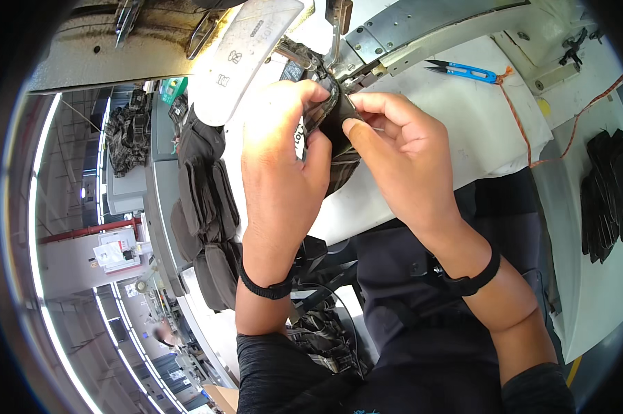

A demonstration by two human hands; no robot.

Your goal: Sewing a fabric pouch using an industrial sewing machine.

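Observation:
Both my hands work at a dark fabric piece (336, 132) with camouflage-patterned parts, close below the needle area of a sewing machine (335, 65). My left hand (284, 162) has its thumb and fingers closed on the left side of the piece, where a white label with dark print partly shows. On the other side, my right hand (409, 148) pinches the fabric edge between thumb and forefinger. My fingers cover part of the piece, and the needle itself cannot be made out.
Blue thread snips (466, 72) on an orange cord (515, 121) lie right of the machine. Dark fabric pieces are piled at the left (202, 183), with another stack of dark pieces (609, 193) at far right. Camouflage fabric (323, 338) sits below the table edge.

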